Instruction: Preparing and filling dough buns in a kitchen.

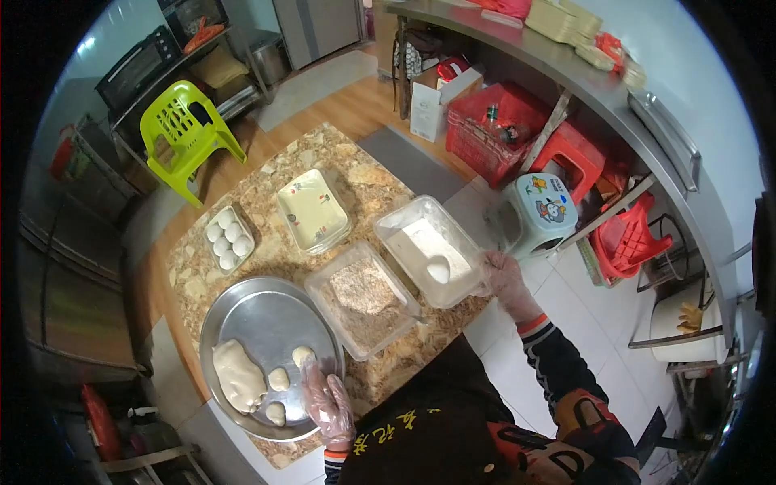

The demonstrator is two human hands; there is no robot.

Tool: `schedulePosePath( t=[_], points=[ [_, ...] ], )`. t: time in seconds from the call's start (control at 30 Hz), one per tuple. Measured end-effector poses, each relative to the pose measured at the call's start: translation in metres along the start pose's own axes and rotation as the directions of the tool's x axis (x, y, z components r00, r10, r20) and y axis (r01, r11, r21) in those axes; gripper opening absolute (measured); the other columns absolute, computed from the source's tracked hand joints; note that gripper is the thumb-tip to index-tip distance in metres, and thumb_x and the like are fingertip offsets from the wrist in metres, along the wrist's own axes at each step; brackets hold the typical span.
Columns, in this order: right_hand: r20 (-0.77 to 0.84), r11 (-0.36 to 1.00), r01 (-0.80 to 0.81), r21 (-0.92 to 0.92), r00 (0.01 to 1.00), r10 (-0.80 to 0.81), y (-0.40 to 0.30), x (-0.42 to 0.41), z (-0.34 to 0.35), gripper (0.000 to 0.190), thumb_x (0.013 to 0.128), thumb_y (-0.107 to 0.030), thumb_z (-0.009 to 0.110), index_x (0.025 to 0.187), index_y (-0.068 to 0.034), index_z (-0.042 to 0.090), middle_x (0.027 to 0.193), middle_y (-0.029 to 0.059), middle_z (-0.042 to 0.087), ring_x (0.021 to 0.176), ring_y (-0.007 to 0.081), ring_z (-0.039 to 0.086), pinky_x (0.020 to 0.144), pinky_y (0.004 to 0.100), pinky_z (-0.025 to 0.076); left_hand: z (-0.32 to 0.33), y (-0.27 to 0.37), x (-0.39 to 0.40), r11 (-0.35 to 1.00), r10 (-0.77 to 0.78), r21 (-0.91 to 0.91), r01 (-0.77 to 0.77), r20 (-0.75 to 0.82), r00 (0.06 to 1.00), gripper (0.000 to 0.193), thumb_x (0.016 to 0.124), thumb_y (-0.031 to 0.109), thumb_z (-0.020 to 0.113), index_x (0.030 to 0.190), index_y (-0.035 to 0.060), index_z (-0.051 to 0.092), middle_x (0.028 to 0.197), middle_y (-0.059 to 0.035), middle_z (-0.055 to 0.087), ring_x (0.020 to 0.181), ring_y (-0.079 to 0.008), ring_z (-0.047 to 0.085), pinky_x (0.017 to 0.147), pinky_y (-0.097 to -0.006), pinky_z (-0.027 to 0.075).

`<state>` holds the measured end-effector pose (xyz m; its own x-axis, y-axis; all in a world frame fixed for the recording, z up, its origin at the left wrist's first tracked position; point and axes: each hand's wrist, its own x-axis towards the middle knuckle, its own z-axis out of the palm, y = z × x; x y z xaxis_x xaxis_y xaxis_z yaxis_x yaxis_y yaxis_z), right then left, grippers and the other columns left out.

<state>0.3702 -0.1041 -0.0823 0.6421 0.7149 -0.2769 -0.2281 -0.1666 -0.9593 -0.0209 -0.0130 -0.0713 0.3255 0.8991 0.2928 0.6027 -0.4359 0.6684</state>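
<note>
My left hand [327, 397], in a clear plastic glove, is over the right side of a round metal pan [273, 291], its fingertips at a small dough ball [303, 356]. Two more small dough pieces [278, 379] and a large lump of dough [237, 376] lie in the pan. My right hand [506, 282], also gloved, grips the right corner of a plastic container [397, 233] of white powder with a white ball [438, 269] in it. Between them stands a plastic container of brown crumbly filling [364, 291], a utensil handle at its edge.
A small tray of white balls [227, 240] and a stack of pale patterned trays [314, 212] stand farther back on the marble-patterned table [364, 163]. A green plastic chair [182, 139] is beyond; a stool [539, 209] and red crate [485, 127] are at right.
</note>
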Motion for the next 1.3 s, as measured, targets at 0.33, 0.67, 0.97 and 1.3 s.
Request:
schedulePosePath(
  t=[0.33,0.67,0.97,1.3],
  points=[
    [0.178,0.296,0.394,-0.870,0.812,-0.557,-0.034,-0.010,0.012,0.033,0.095,-0.018,0.063,0.124,-0.001,0.061,0.119,0.0154,0.066,0.105,0.0292,0.066,0.090,0.0387,0.053,-0.004,0.008,0.002,0.997,-0.047,-0.064,0.046,-0.016,0.999,0.041,0.100,0.014,0.057,0.137,-0.0031,0.050,0.135,-0.0276,0.053,0.125,-0.0449,0.053,0.107,-0.0487,0.041],
    [0.738,0.465,0.742,-0.483,0.631,-0.241,-0.029,0.020,0.047,0.038,0.087,-0.009,0.063,0.125,-0.004,0.061,0.130,0.0168,0.060,0.120,0.0319,0.055,0.105,0.0421,0.042,-0.005,0.010,0.004,1.000,-0.025,-0.005,0.025,-0.054,0.998,0.041,0.100,0.012,0.056,0.137,-0.0041,0.049,0.136,-0.0275,0.052,0.128,-0.0439,0.051,0.107,-0.0496,0.040],
    [0.830,-0.051,0.833,-0.550,0.539,-0.144,-0.015,0.037,0.045,0.034,0.094,-0.013,0.056,0.128,-0.010,0.058,0.123,0.0150,0.059,0.114,0.0302,0.058,0.101,0.0444,0.044,-0.003,0.005,0.001,0.999,-0.051,-0.020,0.050,-0.034,0.998,0.042,0.099,0.009,0.057,0.139,-0.0032,0.049,0.140,-0.0272,0.051,0.133,-0.0436,0.047,0.110,-0.0494,0.038],
    [0.874,-0.070,0.877,-0.475,0.461,-0.153,-0.009,0.039,0.039,0.034,0.094,-0.012,0.055,0.128,-0.011,0.058,0.120,0.0104,0.059,0.109,0.0264,0.060,0.096,0.0421,0.047,-0.003,0.004,0.000,0.998,-0.053,-0.030,0.052,-0.028,0.998,0.042,0.099,0.007,0.057,0.139,-0.0014,0.048,0.140,-0.0276,0.051,0.132,-0.0453,0.049,0.109,-0.0509,0.039]
  ],
)
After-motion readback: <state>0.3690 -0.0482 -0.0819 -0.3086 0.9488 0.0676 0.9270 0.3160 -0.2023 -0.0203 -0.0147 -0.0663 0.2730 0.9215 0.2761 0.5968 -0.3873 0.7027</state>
